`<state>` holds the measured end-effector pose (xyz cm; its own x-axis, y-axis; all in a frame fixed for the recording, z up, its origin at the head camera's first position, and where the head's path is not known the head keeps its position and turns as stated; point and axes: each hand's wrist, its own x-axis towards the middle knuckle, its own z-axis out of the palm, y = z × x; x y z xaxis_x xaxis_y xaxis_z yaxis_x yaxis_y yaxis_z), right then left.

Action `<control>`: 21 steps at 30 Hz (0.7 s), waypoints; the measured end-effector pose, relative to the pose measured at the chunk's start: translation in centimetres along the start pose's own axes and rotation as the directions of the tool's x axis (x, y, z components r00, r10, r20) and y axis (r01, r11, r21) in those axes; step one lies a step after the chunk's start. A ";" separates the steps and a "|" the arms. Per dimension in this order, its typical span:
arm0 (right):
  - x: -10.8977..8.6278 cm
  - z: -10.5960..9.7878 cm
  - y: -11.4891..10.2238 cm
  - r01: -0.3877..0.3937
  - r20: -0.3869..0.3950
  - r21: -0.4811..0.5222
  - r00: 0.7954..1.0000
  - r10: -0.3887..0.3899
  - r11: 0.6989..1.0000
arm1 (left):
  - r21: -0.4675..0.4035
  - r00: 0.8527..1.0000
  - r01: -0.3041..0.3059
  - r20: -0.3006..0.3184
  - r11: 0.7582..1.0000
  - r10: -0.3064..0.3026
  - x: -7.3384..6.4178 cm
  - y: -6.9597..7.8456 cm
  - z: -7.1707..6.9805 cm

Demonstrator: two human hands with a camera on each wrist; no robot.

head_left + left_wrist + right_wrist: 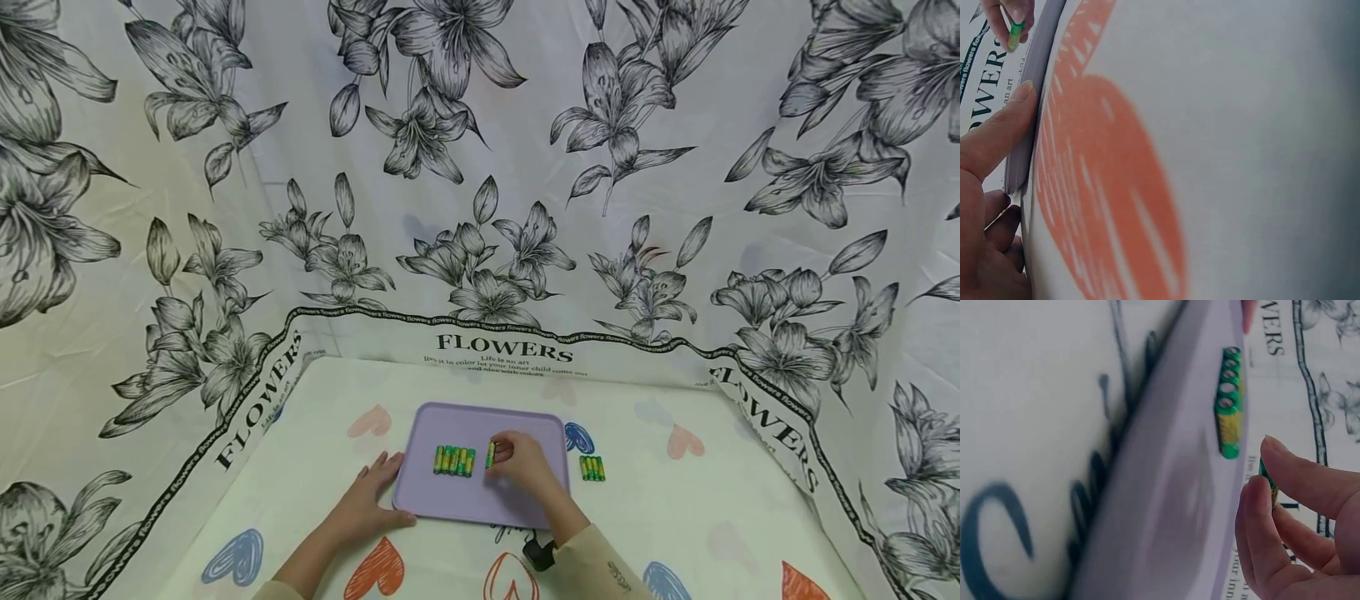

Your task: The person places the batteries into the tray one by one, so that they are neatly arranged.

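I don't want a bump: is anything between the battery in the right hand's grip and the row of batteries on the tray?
Nothing visible is in the way: between the held battery and the row of five batteries there is only bare tray. The left hand is at the tray's left side, beyond the row.

Pale fabric walls [517, 158] with black lilies at nine, twelve and three o'clock, around a heart-patterned bench [660, 517]
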<state>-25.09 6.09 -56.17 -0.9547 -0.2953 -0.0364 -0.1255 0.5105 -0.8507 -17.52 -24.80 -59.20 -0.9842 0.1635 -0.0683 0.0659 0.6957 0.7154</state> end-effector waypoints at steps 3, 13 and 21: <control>0.4 1.1 0.3 -0.016 0.008 0.010 1.000 0.016 1.000 | -0.002 1.000 -0.008 -0.004 1.000 0.008 -0.1 0.0 -0.1; 0.7 2.9 -0.1 -0.031 -0.021 -0.079 0.999 0.029 0.996 | 0.001 1.000 -0.011 0.002 1.000 0.011 0.1 0.0 -0.1; 0.7 3.4 -0.3 -0.016 -0.022 -0.114 1.000 0.013 0.993 | 0.001 1.000 0.003 0.004 1.000 -0.003 0.1 0.1 0.0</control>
<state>-24.84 2.95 -57.69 -0.9620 -0.2707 -0.0361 -0.1405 0.6038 -0.7846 -17.57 -24.76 -59.15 -0.9837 0.1645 -0.0733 0.0633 0.6968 0.7144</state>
